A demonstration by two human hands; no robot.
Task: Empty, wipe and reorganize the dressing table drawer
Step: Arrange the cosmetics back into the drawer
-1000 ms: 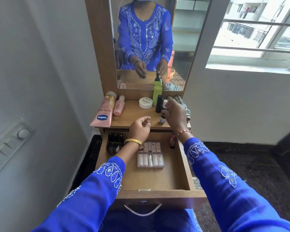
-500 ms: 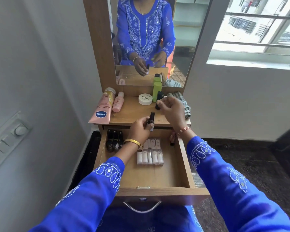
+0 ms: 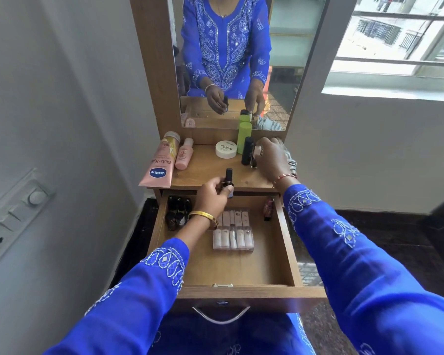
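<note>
The drawer [image 3: 244, 267] is pulled out, with a clear box of little tubes [image 3: 233, 235] inside. Just above its back edge, the left hand [image 3: 212, 194] holds a small dark bottle [image 3: 228, 181] upright. The right hand [image 3: 273, 157] is up on the table top [image 3: 205, 170], fingers pinching a small pale-capped bottle [image 3: 255, 157].

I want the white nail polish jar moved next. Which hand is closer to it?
Right. The right hand is on the tabletop beside the black bottle, just past the white jar. The left hand grips a small dark bottle at the tabletop's front edge, farther away.
</note>
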